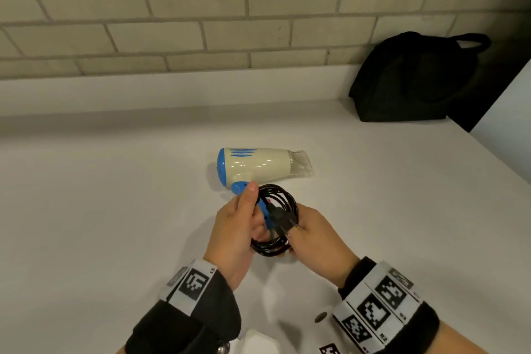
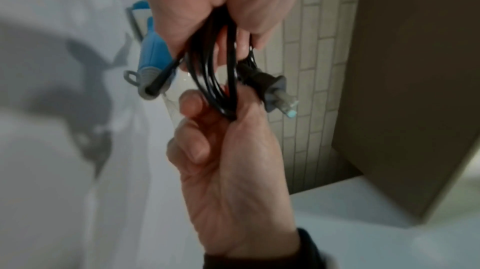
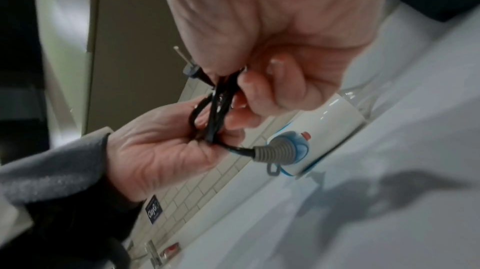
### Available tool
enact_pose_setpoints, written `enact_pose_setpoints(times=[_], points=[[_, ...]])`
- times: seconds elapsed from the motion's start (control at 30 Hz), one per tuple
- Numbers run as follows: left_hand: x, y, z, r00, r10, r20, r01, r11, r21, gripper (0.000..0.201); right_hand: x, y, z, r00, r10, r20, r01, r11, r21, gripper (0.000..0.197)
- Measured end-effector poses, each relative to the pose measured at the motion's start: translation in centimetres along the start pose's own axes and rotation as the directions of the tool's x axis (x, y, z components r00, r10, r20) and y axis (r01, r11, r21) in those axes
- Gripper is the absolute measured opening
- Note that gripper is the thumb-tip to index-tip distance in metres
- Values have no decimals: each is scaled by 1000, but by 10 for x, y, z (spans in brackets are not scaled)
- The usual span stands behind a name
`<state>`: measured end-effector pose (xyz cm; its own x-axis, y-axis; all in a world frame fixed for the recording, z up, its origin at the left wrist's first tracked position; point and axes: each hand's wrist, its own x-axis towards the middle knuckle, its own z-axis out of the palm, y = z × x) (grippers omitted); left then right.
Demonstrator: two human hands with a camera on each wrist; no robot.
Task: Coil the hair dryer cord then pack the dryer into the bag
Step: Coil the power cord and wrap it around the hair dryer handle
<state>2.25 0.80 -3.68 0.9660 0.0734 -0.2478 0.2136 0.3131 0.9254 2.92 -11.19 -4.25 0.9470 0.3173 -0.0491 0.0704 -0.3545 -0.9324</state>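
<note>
The hair dryer [image 1: 258,165] lies on its side on the white counter [image 1: 115,210], its barrel running left to right with the blue back end on the left and the clear nozzle on the right; its blue handle [image 1: 240,187] points toward the near edge, into the hands. From the handle's foot the black cord [image 1: 277,218] is gathered into a bundle of several loops, held just above the counter on the near side of the dryer. The left hand [image 1: 237,227] has its fingers curled round the left side of the loops, thumb up against the handle, and the right hand [image 1: 314,236] pinches the right side of the loops between thumb and fingers, with the plug [image 2: 270,88] sticking out beside that grip, prongs free. Both hands are therefore closed on the cord, neither on the dryer's body. The coiling looks about done, though the loops are loose and nothing ties them. The bag [image 1: 413,77], black and soft, leans against the tiled wall [image 1: 172,8] at the far right corner of the counter, well apart from the dryer; whether its mouth is open cannot be told. It lies on the right hand's side, in line with the nozzle end, so the dryer would probably travel right and away, nozzle leading, the coil kept pinched against the handle.
</note>
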Motion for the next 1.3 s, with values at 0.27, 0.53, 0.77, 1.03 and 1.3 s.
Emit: enact_pose_setpoints(times=[0.27, 0.53, 0.77, 1.03, 1.3], points=[[3, -6, -11, 993, -70, 94, 62, 994, 91, 51, -3, -1, -3, 889, -432, -155, 313, 818, -482, 27], [6, -11, -9, 997, -52, 50, 45, 991, 129, 39, 4, -3, -9, 729, -672, 129, 525, 428, -736, 24], [6, -5, -6, 960, 260, 104, -279, 870, 407, 32, 11, -18, -4, 971, 52, -235, 55, 902, 427, 8], [-3, -7, -14, 894, 302, 332, -435, 765, 475, 17, 8, -23, -18, 968, 250, -8, -179, 715, 676, 40], [3, -8, -20, 802, 405, 439, -596, 502, 626, 10, 1, -21, -8, 964, -107, -244, 131, 988, 83, 20]])
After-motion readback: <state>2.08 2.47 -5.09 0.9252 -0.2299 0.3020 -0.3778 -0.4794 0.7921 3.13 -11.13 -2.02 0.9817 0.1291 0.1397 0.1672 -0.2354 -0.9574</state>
